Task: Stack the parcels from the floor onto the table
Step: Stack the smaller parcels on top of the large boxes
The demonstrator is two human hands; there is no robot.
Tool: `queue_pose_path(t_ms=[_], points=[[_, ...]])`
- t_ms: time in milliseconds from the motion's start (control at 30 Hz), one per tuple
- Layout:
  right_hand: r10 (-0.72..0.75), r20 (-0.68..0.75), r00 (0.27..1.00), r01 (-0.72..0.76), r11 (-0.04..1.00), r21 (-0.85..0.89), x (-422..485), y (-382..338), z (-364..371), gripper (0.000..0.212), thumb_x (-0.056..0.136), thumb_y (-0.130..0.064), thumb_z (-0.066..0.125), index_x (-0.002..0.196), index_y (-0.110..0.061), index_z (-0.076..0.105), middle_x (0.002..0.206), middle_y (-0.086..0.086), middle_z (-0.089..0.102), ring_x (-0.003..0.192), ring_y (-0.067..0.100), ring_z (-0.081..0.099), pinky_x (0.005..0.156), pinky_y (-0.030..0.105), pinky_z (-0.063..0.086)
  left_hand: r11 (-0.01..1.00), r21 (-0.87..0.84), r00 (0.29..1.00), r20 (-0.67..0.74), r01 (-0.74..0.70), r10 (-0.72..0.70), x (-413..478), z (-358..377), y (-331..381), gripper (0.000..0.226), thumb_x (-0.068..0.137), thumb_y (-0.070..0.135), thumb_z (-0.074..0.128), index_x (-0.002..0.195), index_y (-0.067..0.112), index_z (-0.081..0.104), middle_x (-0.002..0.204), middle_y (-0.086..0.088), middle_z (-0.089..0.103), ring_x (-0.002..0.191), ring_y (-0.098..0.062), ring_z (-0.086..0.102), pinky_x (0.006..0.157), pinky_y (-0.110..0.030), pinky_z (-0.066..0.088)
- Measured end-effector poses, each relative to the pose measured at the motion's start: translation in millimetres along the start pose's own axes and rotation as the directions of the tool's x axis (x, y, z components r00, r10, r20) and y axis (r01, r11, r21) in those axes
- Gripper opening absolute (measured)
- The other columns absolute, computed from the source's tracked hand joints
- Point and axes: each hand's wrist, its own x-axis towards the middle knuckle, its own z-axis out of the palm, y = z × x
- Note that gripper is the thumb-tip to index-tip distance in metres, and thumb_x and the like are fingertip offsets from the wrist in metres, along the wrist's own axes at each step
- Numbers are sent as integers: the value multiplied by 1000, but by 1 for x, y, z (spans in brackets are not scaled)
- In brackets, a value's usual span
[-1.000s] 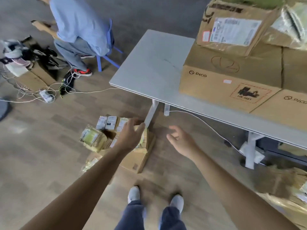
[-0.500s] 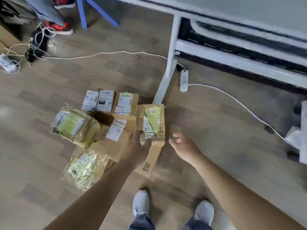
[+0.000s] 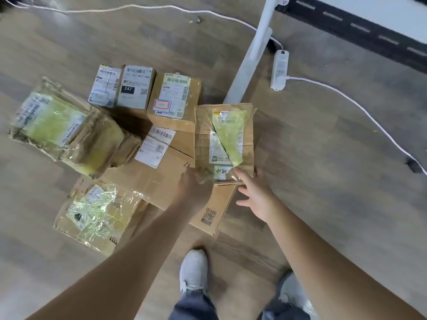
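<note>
Several cardboard parcels lie on the wooden floor. A worn flat parcel with yellow-green tape and a torn label lies on top of a large flat box. My left hand touches the worn parcel's near left corner, fingertips at its edge. My right hand has spread fingers, and its index finger touches the parcel's near right corner. Neither hand has lifted it. The table top shows only as a pale strip at the top right.
Behind stand three labelled boxes. A taped bundle lies at the left and a tape-wrapped box at the near left. The white table leg, a power strip and its cable cross the floor. My shoes are below.
The view has dropped from the table and its stacked boxes to the floor pile. Both hands came down and closed in on the worn parcel's near edge.
</note>
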Motion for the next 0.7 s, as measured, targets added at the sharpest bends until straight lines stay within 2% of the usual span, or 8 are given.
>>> queue_pose_path(t_ms=[67,133,233,300,367,467,567,700], points=[[-68,-51,996,71,995,72,-6,0,-8,44,84,-32,74,118,-27,46,128,-3,56,112,28,59,84,54,55,1000,14,998,57,-11,10,-12,4,0,26,90,21,51,116,21,50,104,8,50,73,1,48,53,-14,36],[-155,-83,984,162,983,90,-16,-7,-19,32,86,-19,73,108,-20,51,118,5,64,101,23,68,79,51,58,999,48,989,145,-25,18,-26,8,4,33,89,22,51,122,21,47,107,7,52,75,-4,53,53,-14,40],[-305,-116,945,288,946,-147,-43,-26,-31,24,85,-15,73,95,-22,53,102,4,67,86,14,71,77,42,60,992,117,969,248,-39,9,-50,5,16,46,88,21,50,132,24,39,113,2,52,86,-18,58,56,-22,42],[-422,-122,898,357,864,-356,-69,-44,-38,24,83,-20,73,90,-28,52,90,-7,66,81,2,66,73,28,56,992,118,986,164,-55,36,-65,-10,31,45,90,18,48,133,22,40,115,-1,48,83,-16,58,53,-18,45],[-508,-101,855,398,770,-498,-101,-68,-43,26,81,-23,73,87,-33,50,81,-16,63,71,-11,59,60,9,43,993,53,994,-35,-103,105,-82,-39,54,32,91,15,47,123,18,48,115,0,44,82,-13,55,59,-18,46],[-589,-66,805,437,666,-604,-156,-102,-52,27,80,-17,73,86,-31,51,82,-15,63,71,-10,57,57,5,38,970,4,941,-243,-243,237,-108,-86,95,18,93,17,49,111,19,52,111,0,47,84,-13,52,73,-26,41],[-635,-25,772,453,579,-678,-221,-135,-57,23,78,-12,71,91,-19,54,91,0,60,75,4,53,60,6,35,949,-24,912,-287,-313,294,-138,-133,141,18,94,18,49,110,14,55,101,3,55,78,-8,52,68,-26,38],[-661,54,749,489,496,-718,-315,-173,-60,27,78,-13,67,93,-27,50,103,-4,53,83,8,50,64,9,33,961,-49,947,-191,-271,257,-189,-183,197,25,95,30,49,110,14,58,95,5,60,84,-15,56,73,-33,43]])
